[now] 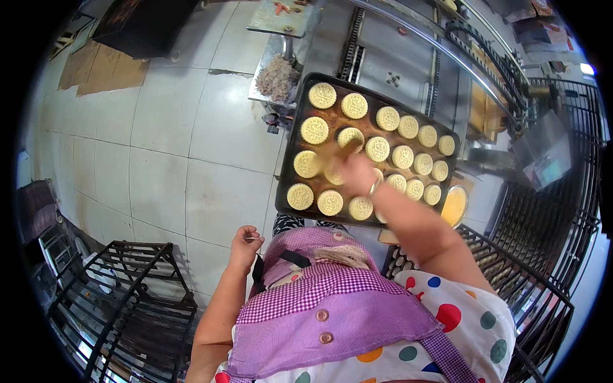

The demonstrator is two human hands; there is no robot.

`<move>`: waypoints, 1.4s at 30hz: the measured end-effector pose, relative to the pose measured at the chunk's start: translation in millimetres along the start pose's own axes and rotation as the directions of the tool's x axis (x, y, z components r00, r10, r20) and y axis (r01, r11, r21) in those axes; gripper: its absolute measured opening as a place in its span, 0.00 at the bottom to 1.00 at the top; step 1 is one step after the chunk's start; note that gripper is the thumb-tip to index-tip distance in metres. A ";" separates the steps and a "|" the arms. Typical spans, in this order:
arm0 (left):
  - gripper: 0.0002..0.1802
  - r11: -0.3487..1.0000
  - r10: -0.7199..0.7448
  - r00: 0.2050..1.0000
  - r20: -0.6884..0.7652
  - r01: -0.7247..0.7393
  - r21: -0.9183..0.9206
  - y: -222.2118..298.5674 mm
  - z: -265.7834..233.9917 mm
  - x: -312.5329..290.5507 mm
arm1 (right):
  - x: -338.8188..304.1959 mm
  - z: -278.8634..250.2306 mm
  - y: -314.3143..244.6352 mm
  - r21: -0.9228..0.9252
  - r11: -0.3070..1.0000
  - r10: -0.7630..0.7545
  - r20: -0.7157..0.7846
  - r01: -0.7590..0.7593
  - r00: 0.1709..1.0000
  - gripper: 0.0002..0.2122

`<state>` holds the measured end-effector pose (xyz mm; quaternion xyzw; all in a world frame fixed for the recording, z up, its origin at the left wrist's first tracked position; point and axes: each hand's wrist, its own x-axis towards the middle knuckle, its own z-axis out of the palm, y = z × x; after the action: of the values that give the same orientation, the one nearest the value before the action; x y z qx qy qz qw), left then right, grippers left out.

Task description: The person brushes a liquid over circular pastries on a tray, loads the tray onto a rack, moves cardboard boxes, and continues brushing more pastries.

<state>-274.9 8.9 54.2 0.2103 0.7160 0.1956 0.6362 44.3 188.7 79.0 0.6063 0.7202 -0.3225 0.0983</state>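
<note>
A dark baking tray (290, 137) full of round, pale-yellow mooncakes with stamped tops lies before me, set in rows. Over its left middle part, my right hand (356, 173) is closed round a brush (349, 149), smeared by motion. The blurred bristle end hovers by a mooncake (306, 164) in the left column; whether it touches cannot be made out. A bowl of yellow liquid (454, 205) stands just beyond the tray's right edge. Away from the tray, my left hand (246, 246) hangs at my left side with curled fingers; a tiny pale bit shows at the fingertips.
Behind the tray runs a metal machine with a chain track and a long rail (440, 48). A small stand holds a brownish crumbly heap (278, 78). Black metal racks stand at lower left (128, 281) and at right (543, 281). Pale floor tiles (159, 153) spread leftward.
</note>
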 end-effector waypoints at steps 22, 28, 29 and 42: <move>0.20 0.966 0.026 0.989 0.148 -0.063 0.251 11.6 128.3 -23.3 | -104.7 -36.7 292.5 0.334 0.879 0.476 -0.574 -0.340 0.667 0.25; 0.20 0.960 0.031 0.984 0.175 -0.078 0.268 3.1 167.1 -30.0 | -220.3 26.1 249.2 0.384 0.891 0.327 -0.172 -0.242 0.929 0.13; 0.20 0.963 0.012 0.985 0.172 -0.058 0.264 3.0 172.5 -31.4 | -233.4 38.4 241.1 0.446 0.895 0.169 -0.321 -0.009 0.932 0.13; 0.20 0.945 0.044 0.977 0.211 -0.110 0.309 1.7 212.6 -50.3 | -99.4 -66.8 420.7 0.533 0.838 0.488 -0.637 -0.116 0.597 0.18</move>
<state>-58.5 -14.7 72.5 0.3570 0.6615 0.0799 0.6547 479.4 171.0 38.3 0.8055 0.4852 -0.1730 -0.2931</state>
